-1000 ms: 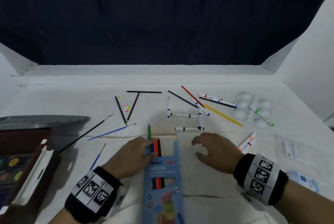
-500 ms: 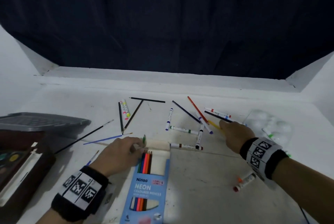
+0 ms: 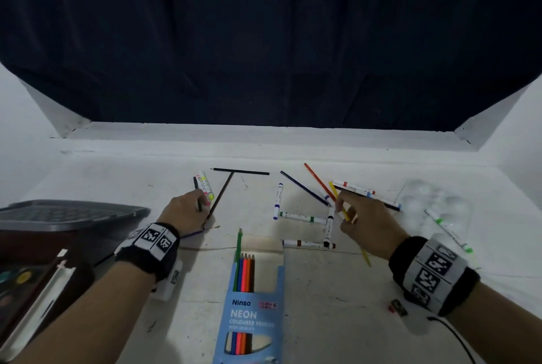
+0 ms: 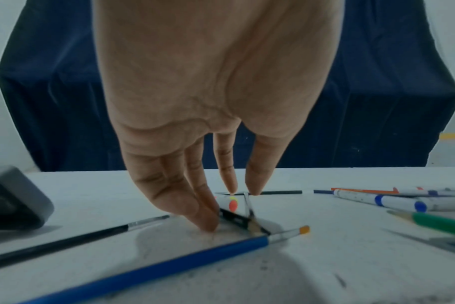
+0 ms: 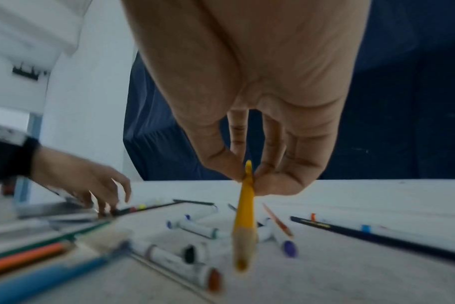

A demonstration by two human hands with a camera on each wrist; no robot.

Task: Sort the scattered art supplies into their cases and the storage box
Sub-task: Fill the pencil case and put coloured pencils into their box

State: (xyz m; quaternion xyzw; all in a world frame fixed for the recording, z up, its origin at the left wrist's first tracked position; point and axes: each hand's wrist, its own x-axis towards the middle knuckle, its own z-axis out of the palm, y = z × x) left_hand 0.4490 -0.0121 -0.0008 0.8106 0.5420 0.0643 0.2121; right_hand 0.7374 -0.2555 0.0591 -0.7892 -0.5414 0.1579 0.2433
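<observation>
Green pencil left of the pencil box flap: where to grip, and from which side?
Probably pinch the green pencil on its bare upper shaft from above, thumb and fingertip across it. It lies flat on the table along the left edge of the pencil box, tip pointing away; its lower end meets the box, so the far half is freer.

Both forearms reach forward over a white table, each wrist banded in black with a strip of square black-and-white markers. The left hand [image 3: 184, 211] is palm down at the left, fingers pointing downward, its fingertips [image 4: 208, 224] pressed against a black pencil [image 4: 237, 219] lying on the table; whether they grip it cannot be told. The right hand [image 3: 369, 224] is raised at the right, thumb and fingers drawn together and pinching a yellow pencil [image 5: 244, 216] near its blunt end, the sharpened tip slanting down towards the near edge, clear of the surface
</observation>
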